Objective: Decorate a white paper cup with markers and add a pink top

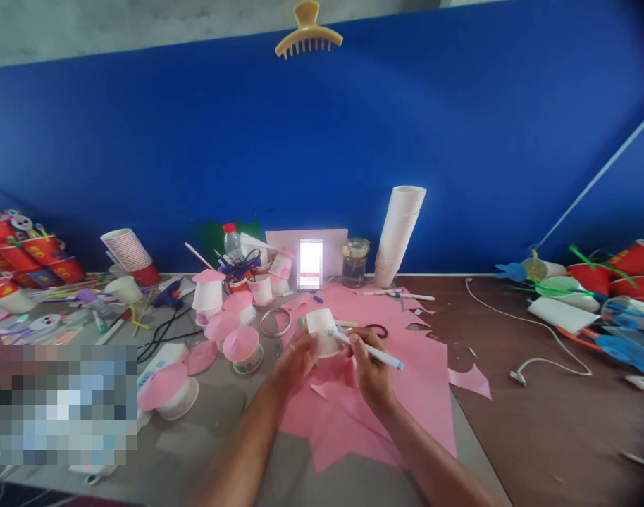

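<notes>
On the left, several paper cups with pink tops (242,343) stand on the grey tabletop (216,451); the nearest of them is best left outside the sweep of the left forearm.

Right of these, the left hand (299,352) grips a white paper cup (322,327) low on its left side, over the near-middle part of the pink paper sheet (420,394). The cup is tilted, its wider end apparently nearer the person. A light, even grip should serve, since thin paper walls dent under pressure; the thumb and fingers do best kept clear of the marked face.

A small bluish pattern shows on the cup's right side; whether it is printed or drawn cannot be told. The right hand (373,362) is closed around a white marker (378,351) with a blue end, its tip at or very near that side. Short, soft strokes would suit the curve, with the left hand turning the cup rather than the right wrist twisting. Fresh ink may smear, so the fingers should stay off it.

Beyond the hands, to the far right, a tall stack of paper cups (400,236) leans, so elbows and sleeves want caution there.
</notes>
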A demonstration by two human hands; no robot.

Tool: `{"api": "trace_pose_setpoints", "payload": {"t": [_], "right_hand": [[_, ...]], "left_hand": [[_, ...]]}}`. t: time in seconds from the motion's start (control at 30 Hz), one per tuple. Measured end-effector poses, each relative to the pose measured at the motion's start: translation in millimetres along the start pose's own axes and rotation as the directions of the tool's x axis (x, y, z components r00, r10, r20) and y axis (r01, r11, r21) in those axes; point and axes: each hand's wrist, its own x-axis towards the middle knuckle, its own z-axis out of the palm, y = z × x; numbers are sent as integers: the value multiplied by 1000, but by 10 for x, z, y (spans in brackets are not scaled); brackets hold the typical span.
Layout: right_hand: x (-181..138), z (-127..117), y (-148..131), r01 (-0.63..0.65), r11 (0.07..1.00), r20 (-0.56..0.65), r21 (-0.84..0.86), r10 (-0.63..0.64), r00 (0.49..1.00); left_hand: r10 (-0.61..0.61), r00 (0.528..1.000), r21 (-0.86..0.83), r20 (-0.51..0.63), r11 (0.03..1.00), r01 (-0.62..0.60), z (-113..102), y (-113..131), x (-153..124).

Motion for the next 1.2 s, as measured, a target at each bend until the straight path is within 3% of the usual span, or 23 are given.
{"api": "trace_pose_setpoints", "payload": {"t": [0.5, 1.2], "right_hand": [[1, -8, 19, -14, 1000, 16, -23, 14, 1000], [6, -4, -7, -8, 1000, 7, -3, 8, 1000]], "left_hand": [[-2, 999, -13, -55, 1000, 2, 63, 28, -10], [0, 1000, 22, 0, 1000, 0, 29, 0, -38]]}}
